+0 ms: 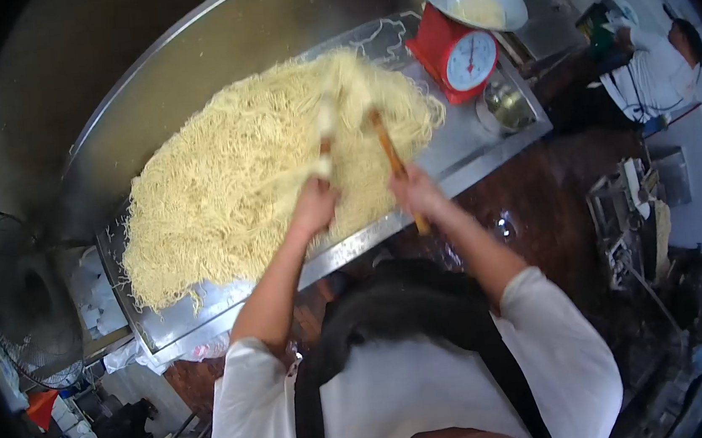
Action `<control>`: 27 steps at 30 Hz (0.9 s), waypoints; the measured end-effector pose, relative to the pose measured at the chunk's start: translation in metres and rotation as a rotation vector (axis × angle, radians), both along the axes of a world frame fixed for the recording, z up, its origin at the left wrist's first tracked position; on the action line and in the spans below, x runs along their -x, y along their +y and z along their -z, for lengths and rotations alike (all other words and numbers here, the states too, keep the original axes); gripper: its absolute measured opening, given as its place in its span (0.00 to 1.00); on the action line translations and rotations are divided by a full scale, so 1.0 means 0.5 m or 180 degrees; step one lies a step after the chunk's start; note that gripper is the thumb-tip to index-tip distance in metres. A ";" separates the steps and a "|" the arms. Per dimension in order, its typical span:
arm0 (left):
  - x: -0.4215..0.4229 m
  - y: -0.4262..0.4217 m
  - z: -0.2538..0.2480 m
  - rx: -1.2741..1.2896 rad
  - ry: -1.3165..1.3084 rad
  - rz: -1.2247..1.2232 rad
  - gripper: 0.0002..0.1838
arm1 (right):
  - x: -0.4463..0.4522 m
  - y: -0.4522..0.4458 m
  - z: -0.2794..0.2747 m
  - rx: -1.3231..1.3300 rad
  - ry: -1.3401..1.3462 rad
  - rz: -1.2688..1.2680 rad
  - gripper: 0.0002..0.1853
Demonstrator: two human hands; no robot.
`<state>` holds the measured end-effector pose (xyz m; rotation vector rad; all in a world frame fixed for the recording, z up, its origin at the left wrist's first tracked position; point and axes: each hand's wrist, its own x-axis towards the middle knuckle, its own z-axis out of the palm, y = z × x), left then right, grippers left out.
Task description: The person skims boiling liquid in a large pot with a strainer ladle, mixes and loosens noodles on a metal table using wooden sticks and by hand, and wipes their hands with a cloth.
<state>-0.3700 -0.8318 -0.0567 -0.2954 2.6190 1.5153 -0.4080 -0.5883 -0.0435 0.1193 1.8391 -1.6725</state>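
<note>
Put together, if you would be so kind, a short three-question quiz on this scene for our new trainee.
1. Multiple choice: what does the person's right hand grip?
A) a metal ladle
B) a wooden stick
C) a kitchen knife

2. True or false: the red scale stands toward the person's right end of the metal table.

3. Fill the gap: the pale food heaped across the table is ____.

Key:
1. B
2. True
3. noodles
</note>
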 end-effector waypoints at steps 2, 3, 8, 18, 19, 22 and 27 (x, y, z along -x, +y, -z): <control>0.046 0.000 -0.175 -0.0460 -0.0540 0.0103 0.23 | 0.018 -0.025 -0.074 0.0216 0.0203 0.0085 0.09; 0.039 -0.009 -0.243 -0.0421 -0.0212 0.0144 0.23 | 0.025 -0.034 -0.125 0.0150 0.0345 -0.0028 0.08; -0.103 -0.235 -0.156 0.0614 -0.0137 -0.0049 0.26 | 0.016 0.142 -0.116 -0.1547 0.1678 -0.1568 0.15; -0.166 -0.147 0.022 0.0877 -0.1282 0.0630 0.25 | -0.082 0.095 0.147 -0.1113 0.1387 -0.0692 0.20; -0.105 -0.114 0.083 0.0663 -0.0616 0.0645 0.25 | -0.042 0.015 0.144 -0.0704 0.0603 -0.0449 0.16; 0.035 -0.046 0.003 -0.0421 -0.0767 0.0412 0.26 | 0.005 -0.062 -0.012 -0.0635 0.0667 -0.0296 0.12; -0.048 -0.058 0.038 -0.0200 -0.0270 0.0441 0.29 | -0.074 0.051 0.102 -0.1109 0.2062 -0.0270 0.10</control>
